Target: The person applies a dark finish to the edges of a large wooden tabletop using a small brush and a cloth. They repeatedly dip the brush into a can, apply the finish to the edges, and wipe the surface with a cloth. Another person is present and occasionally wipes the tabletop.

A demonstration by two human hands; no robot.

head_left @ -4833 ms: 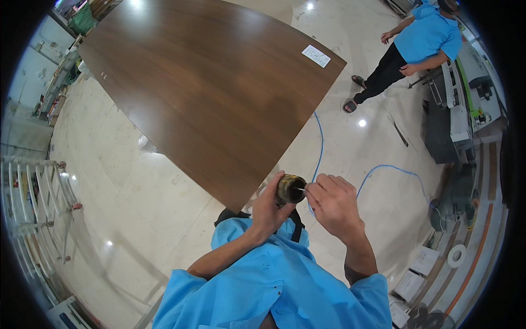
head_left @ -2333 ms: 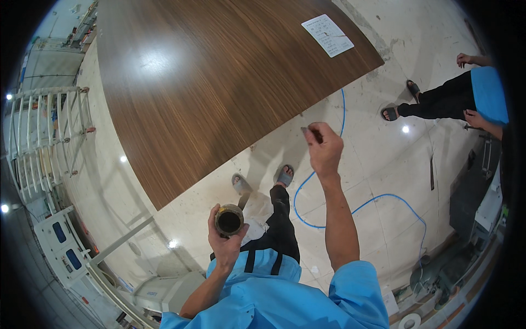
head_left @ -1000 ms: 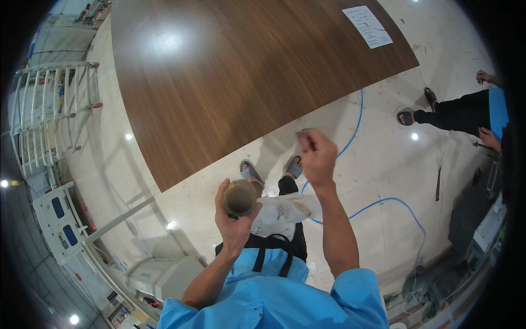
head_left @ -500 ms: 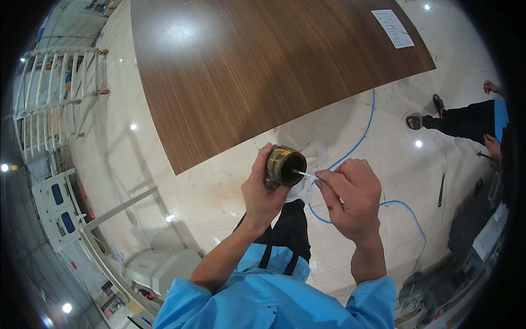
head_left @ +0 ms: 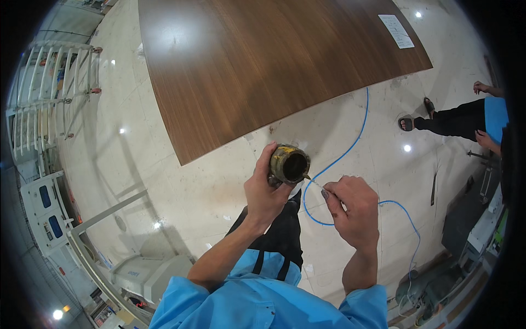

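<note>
I am standing and looking straight down at my own two hands, held out over a pale glossy tiled floor (head_left: 181, 181). My left hand (head_left: 264, 193) is wrapped around a small round can (head_left: 289, 164), dirty yellow on the outside with a dark open mouth facing up toward me; the fingers are curled tight about its side. At three o'clock from the can, my right hand (head_left: 353, 211) pinches a thin stick (head_left: 315, 184) between thumb and fingertips, and its far tip touches the can's rim. At twelve o'clock lies a large dark wooden board (head_left: 263, 66) flat on the floor. A blue cable (head_left: 356, 131) snakes across the tiles beneath my hands. Another person's legs (head_left: 449, 118) show at two o'clock.
</note>
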